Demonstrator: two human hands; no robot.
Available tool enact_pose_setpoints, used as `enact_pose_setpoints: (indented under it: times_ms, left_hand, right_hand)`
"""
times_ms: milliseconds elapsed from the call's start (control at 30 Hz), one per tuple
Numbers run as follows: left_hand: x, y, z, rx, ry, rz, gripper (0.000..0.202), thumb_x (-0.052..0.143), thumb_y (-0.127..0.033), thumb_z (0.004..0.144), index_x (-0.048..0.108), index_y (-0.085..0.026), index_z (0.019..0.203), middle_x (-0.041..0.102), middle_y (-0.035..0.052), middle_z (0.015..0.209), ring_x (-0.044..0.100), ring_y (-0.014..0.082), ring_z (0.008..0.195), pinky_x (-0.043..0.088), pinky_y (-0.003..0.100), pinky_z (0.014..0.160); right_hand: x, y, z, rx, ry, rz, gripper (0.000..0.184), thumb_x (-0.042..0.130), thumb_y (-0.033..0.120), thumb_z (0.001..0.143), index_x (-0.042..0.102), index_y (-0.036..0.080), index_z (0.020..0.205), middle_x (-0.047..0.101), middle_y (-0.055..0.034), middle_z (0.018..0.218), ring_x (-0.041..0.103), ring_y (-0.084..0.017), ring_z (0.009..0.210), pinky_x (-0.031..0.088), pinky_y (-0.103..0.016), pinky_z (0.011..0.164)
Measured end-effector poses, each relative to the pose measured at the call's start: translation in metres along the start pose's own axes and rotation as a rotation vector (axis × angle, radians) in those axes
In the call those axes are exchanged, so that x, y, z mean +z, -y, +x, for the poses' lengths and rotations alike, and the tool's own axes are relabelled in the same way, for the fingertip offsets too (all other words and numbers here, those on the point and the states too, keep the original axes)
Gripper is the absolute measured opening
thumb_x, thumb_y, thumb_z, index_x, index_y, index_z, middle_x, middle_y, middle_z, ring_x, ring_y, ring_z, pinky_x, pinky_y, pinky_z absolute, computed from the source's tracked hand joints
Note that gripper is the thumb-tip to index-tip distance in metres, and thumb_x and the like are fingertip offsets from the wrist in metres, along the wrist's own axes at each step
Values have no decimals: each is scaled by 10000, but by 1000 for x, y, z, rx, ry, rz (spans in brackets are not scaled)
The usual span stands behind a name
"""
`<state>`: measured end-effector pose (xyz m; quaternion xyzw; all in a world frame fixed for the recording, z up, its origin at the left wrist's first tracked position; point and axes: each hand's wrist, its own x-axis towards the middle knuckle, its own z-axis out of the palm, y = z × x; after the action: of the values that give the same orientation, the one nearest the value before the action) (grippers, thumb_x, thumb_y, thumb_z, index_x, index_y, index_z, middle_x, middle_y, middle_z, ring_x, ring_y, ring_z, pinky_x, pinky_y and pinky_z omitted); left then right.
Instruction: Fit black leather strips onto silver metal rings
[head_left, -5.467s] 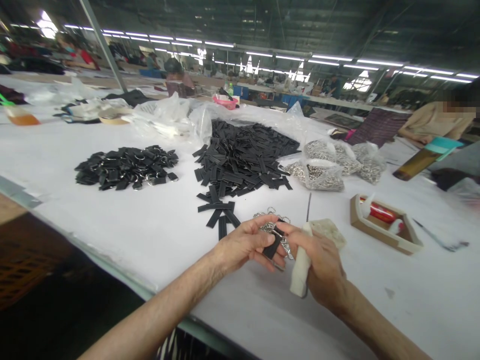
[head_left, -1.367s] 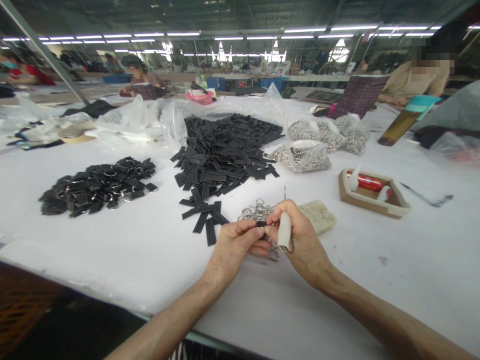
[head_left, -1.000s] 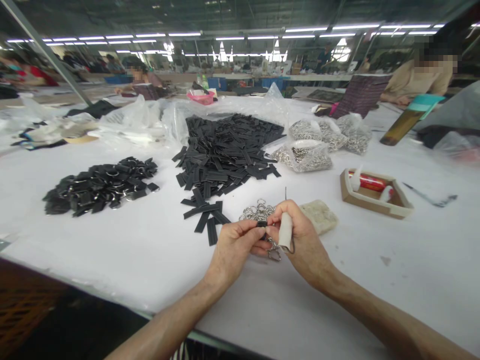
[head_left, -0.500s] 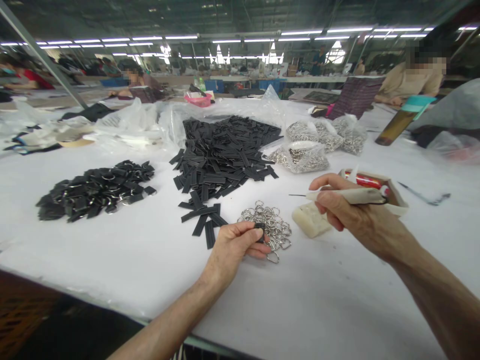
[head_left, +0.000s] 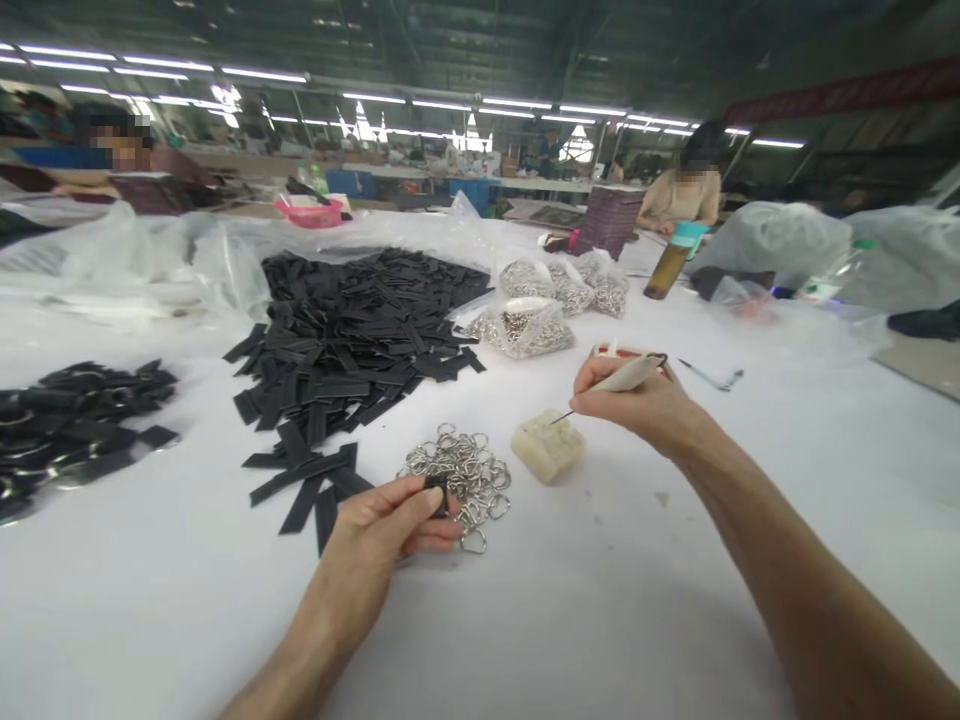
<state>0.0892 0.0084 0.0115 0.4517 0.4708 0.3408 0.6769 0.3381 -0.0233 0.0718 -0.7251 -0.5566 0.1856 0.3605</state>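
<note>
My left hand (head_left: 382,535) is closed, pinching a small folded black strap piece (head_left: 437,492) beside a little heap of metal D-rings (head_left: 459,478). My right hand (head_left: 637,400) is closed round a white-handled needle tool (head_left: 628,376). Its thin tip touches a pale waxy block (head_left: 547,446) on the white table (head_left: 600,600). A few loose black strips (head_left: 307,480) lie left of the rings, in front of a large pile of black strips (head_left: 352,330).
A heap of finished black loops with rings (head_left: 67,425) lies at the far left. Bags of metal rings (head_left: 525,325) sit behind the block, with a bottle (head_left: 667,268) and plastic bags beyond. Other people sit at the far tables.
My right hand left my left hand, swung right and brought the tool's tip down onto the waxy block. My left hand kept the strap piece. The view has panned right.
</note>
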Motion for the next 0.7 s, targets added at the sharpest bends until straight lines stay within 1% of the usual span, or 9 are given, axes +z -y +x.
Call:
enact_pose_setpoints:
  times_ms: [67, 200, 267, 400, 567, 700]
  left_hand:
    - [0, -1, 1, -10, -2, -14, 187, 720, -264, 615, 653, -104, 685, 696, 93, 734, 647, 175, 567, 537, 267, 565]
    - [0, -2, 1, -28, 4, -18, 196, 729, -264, 602, 657, -102, 685, 697, 100, 740, 647, 177, 562, 535, 265, 559]
    - [0, -2, 1, -28, 2, -17, 189, 729, -259, 603, 658, -104, 684, 698, 99, 740, 650, 178, 567, 534, 262, 561]
    - [0, -2, 1, -36, 17, -11, 173, 718, -254, 627, 657, -104, 688, 698, 95, 746, 649, 172, 569, 533, 254, 560]
    - [-2, 0, 1, -38, 44, -5, 168, 693, -248, 672, 641, -96, 722, 695, 89, 760, 653, 171, 590, 536, 253, 573]
    - [-5, 1, 1, -43, 83, 1, 166, 684, -247, 689, 636, -97, 743, 696, 86, 771, 654, 164, 595, 538, 244, 571]
  right_hand:
    - [4, -1, 1, 28, -2, -46, 110, 560, 256, 642, 538, 200, 549, 463, 32, 494, 379, -96, 467, 228, -219, 395]
    - [11, -4, 3, 39, 97, -71, 63, 527, 211, 605, 536, 199, 544, 453, 39, 472, 378, -94, 453, 214, -213, 384]
    - [12, -2, 3, 59, 125, -115, 61, 509, 198, 593, 532, 198, 537, 457, 37, 473, 383, -95, 456, 208, -215, 384]
    - [14, 3, 2, 97, 155, -181, 60, 490, 190, 582, 535, 193, 543, 476, 33, 485, 395, -97, 460, 224, -219, 389]
    - [19, 10, 0, 105, 188, -173, 48, 489, 187, 594, 526, 188, 563, 465, 35, 499, 384, -94, 466, 248, -220, 393]
    - [21, 12, -1, 116, 197, -190, 55, 486, 168, 593, 515, 189, 551, 463, 36, 501, 380, -96, 474, 236, -226, 395]
